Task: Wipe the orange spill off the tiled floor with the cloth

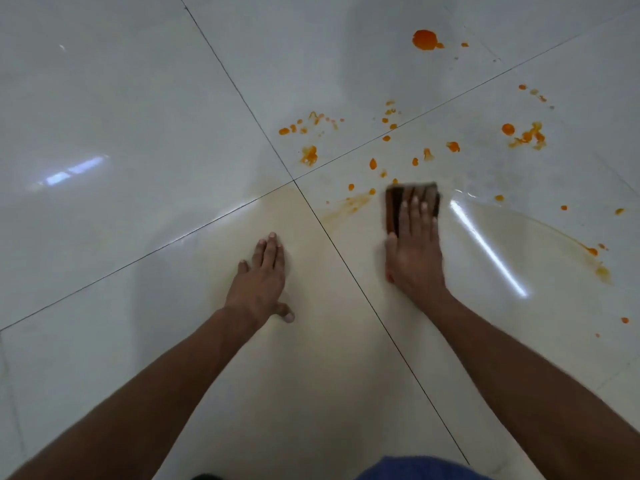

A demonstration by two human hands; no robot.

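Observation:
A dark brown folded cloth (394, 206) lies flat on the glossy pale tiled floor (138, 133), pressed down by my right hand (414, 247), whose fingers cover most of it. Orange spill drops (374, 163) are scattered beyond the cloth, with a big blob (424, 39) far away and a cluster (526, 136) at the right. A thin orange smear (349, 204) lies left of the cloth, and a curved orange streak (588, 251) runs at the right. My left hand (261, 275) rests palm-down on the floor, fingers spread, holding nothing.
Dark grout lines cross at a tile junction (294, 180) between my hands. Bright light reflections (488, 249) shine on the wet tile at the right. A bit of blue clothing (415, 469) shows at the bottom edge.

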